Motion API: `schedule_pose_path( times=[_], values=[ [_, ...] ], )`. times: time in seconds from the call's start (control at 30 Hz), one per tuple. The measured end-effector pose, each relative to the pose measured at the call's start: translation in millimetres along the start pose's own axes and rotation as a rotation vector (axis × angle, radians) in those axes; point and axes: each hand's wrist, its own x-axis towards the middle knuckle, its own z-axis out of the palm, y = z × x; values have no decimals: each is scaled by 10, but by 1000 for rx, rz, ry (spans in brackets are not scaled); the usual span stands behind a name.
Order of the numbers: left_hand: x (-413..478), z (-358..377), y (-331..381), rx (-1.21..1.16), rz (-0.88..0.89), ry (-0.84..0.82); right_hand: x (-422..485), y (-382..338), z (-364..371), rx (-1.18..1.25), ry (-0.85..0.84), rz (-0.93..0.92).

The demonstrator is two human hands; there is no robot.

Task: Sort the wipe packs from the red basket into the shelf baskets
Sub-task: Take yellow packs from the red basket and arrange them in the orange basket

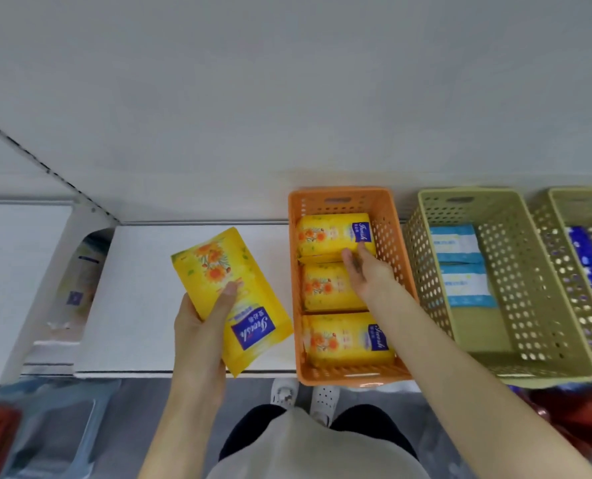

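Left hand (pixel 197 326) grips a yellow wipe pack (pixel 213 267) above the white shelf (pixel 142 305). Right hand (pixel 365 271), fingers straight, touches the rear pack (pixel 325 236) of three in the orange basket (pixel 343 375). The adjacent green basket (pixel 515 271) holds blue packs (pixel 455 243).

The right hand (pixel 363 271) and its forearm cover much of the middle pack (pixel 322 288) in the orange basket (pixel 339 375). The held pack (pixel 232 299) hides the fingers of the left hand (pixel 197 326), all but the thumb. The rightmost green basket (pixel 571 209) runs off the right edge. A red shape (pixel 571 413) near right is blurred, partly behind the forearm.
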Motion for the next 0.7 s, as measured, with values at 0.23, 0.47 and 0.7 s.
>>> schedule_pose_path(
  times=[0.23,0.47,0.7],
  values=[
    [90,64,12,20,-22,-68,36,64,-74,-358,-8,-59],
    [96,137,100,42,-7,-173,-272,94,-173,-356,-222,1],
    [40,348,157,-38,-5,-334,-1226,125,-354,-511,-643,28]
  ],
)
